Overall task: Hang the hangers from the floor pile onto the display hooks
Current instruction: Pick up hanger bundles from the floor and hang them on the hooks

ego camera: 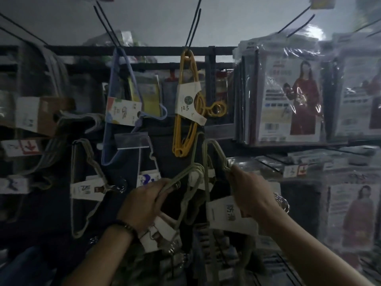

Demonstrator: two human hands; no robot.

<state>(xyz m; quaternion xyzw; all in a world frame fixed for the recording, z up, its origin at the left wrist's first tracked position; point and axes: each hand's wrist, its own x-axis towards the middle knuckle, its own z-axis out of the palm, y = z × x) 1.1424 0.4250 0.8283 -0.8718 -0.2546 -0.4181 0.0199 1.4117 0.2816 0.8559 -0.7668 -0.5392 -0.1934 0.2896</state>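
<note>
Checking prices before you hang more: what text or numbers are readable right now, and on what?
"10.5": handwritten on the white card round the yellow hangers.
Too blurred to read: dark print on the label of the green hangers in the right hand.
Too blurred to read: the printed card on the blue hangers.
Too small to read: print on the wrapped packets on the right.

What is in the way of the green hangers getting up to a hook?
The yellow hangers dangle straight above the green hangers, between them and the top hook they hang from. Blue hangers hang from the hook to the left. Any lower hook is too dark to see.
</note>
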